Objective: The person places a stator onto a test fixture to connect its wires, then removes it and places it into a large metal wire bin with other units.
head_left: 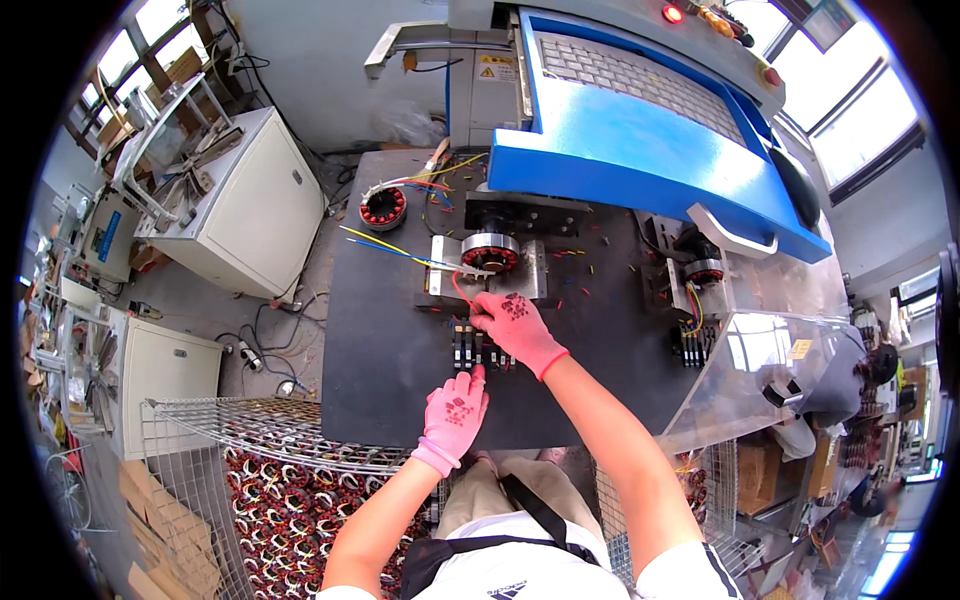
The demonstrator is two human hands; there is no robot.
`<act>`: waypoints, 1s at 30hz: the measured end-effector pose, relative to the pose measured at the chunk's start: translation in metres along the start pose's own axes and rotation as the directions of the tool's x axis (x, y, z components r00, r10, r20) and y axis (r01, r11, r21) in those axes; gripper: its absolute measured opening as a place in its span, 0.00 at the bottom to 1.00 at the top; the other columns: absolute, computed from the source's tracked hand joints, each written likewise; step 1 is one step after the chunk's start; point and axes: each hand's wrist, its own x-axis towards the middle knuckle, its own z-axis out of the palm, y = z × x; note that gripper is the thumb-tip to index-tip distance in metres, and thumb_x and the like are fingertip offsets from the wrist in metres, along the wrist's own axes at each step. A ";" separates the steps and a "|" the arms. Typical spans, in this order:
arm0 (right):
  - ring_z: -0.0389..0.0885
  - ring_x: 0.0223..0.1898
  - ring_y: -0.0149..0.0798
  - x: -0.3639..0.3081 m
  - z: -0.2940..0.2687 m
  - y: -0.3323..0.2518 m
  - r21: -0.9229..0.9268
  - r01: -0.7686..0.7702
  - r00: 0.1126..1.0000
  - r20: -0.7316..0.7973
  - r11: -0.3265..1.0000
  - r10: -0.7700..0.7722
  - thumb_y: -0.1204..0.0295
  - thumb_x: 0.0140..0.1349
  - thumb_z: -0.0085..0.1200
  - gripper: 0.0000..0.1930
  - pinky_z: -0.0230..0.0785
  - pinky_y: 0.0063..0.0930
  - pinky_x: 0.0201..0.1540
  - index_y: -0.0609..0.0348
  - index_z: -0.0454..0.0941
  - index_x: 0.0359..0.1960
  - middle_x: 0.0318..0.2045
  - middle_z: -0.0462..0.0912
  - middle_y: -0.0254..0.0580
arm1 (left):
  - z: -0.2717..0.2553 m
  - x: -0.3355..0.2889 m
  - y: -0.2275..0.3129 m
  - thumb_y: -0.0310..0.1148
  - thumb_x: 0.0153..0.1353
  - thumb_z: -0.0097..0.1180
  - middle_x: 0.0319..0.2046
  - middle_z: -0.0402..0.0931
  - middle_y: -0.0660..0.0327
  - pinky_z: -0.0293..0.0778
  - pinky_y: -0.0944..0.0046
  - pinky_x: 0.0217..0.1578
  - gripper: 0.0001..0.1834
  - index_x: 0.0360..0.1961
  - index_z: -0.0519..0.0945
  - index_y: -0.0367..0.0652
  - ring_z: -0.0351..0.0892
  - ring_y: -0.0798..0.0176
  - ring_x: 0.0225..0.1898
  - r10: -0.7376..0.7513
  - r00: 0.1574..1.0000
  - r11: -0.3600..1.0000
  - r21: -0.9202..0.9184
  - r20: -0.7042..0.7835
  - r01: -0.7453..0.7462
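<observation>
In a pink glove, my right hand (512,325) pinches a red wire (463,290) that runs down from a stator (490,256) with red-and-black windings. That stator is seated in a metal fixture (438,278) on the dark table. Yellow and blue leads (385,246) stretch out from it to the left. Just below the fixture is a row of black spring terminal clips (468,345). My left hand (455,415), also gloved in pink, has its fingers closed at the near end of one clip. The right hand partly hides the clips.
Another stator (382,208) with loose leads lies at the table's far left. A blue machine cover (640,150) overhangs the back. To the right are a second fixture with a stator (703,268) and a clear guard (760,370). A wire basket (290,420) full of stators stands below left.
</observation>
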 end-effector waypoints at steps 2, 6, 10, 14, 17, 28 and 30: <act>0.81 0.35 0.50 -0.003 0.001 0.000 0.008 -0.020 0.999 -0.030 1.000 0.020 0.64 0.59 0.55 0.11 0.70 0.39 0.38 0.59 0.76 0.37 0.31 0.82 0.46 | -0.019 0.015 -0.011 0.35 0.59 0.58 0.37 0.71 0.59 0.73 0.59 0.36 0.19 0.51 0.74 0.43 0.76 0.60 0.36 -0.067 0.985 0.937 -0.349 -0.160 0.007; 0.81 0.32 0.40 -0.015 -0.013 -0.032 0.162 -0.105 0.989 -0.085 0.981 0.119 0.63 0.59 0.56 0.14 0.70 0.31 0.37 0.60 0.78 0.40 0.29 0.82 0.43 | -0.060 0.097 -0.074 0.40 0.63 0.59 0.34 0.74 0.64 0.65 0.79 0.22 0.21 0.52 0.72 0.40 0.73 0.75 0.30 -0.721 0.693 0.045 -0.998 0.000 0.046; 0.70 0.22 0.25 -0.007 -0.006 -0.058 0.477 -0.159 0.985 0.017 0.864 0.173 0.56 0.66 0.50 0.18 0.61 0.21 0.27 0.59 0.80 0.39 0.21 0.75 0.32 | -0.094 0.137 -0.118 0.47 0.66 0.53 0.33 0.75 0.64 0.68 0.77 0.24 0.24 0.53 0.71 0.38 0.75 0.74 0.31 -0.705 0.695 -0.385 -0.898 0.138 -0.212; 0.58 0.21 0.21 0.008 -0.004 -0.043 0.809 -0.367 0.930 0.315 0.460 0.188 0.48 0.69 0.44 0.24 0.51 0.17 0.24 0.57 0.82 0.39 0.20 0.67 0.23 | -0.090 0.104 -0.064 0.55 0.69 0.43 0.31 0.76 0.63 0.67 0.78 0.22 0.27 0.48 0.75 0.40 0.74 0.73 0.26 -0.419 0.905 -0.242 -0.969 0.069 -0.039; 0.61 0.21 0.21 0.013 -0.008 -0.051 0.821 -0.409 0.912 0.383 0.398 0.147 0.47 0.68 0.44 0.25 0.53 0.17 0.25 0.57 0.81 0.40 0.20 0.70 0.25 | -0.074 0.084 -0.054 0.56 0.68 0.45 0.32 0.74 0.66 0.65 0.77 0.20 0.26 0.49 0.74 0.43 0.72 0.74 0.27 -0.607 0.791 -0.167 -0.985 0.070 -0.041; 0.67 0.23 0.21 0.010 0.002 -0.057 0.849 -0.458 0.888 0.425 0.264 0.175 0.51 0.69 0.46 0.21 0.60 0.16 0.26 0.57 0.80 0.40 0.24 0.75 0.25 | -0.091 0.107 -0.076 0.53 0.71 0.39 0.37 0.78 0.61 0.69 0.74 0.27 0.26 0.47 0.76 0.41 0.75 0.71 0.31 -0.461 0.886 -0.147 -0.980 -0.054 -0.136; 0.68 0.23 0.21 0.015 0.002 -0.047 0.883 -0.429 0.903 0.423 0.190 0.077 0.54 0.68 0.49 0.18 0.61 0.16 0.25 0.57 0.79 0.36 0.24 0.75 0.25 | -0.099 0.078 -0.042 0.51 0.72 0.36 0.35 0.78 0.61 0.70 0.73 0.27 0.27 0.45 0.77 0.38 0.77 0.70 0.31 -0.306 0.946 0.058 -0.994 -0.104 -0.090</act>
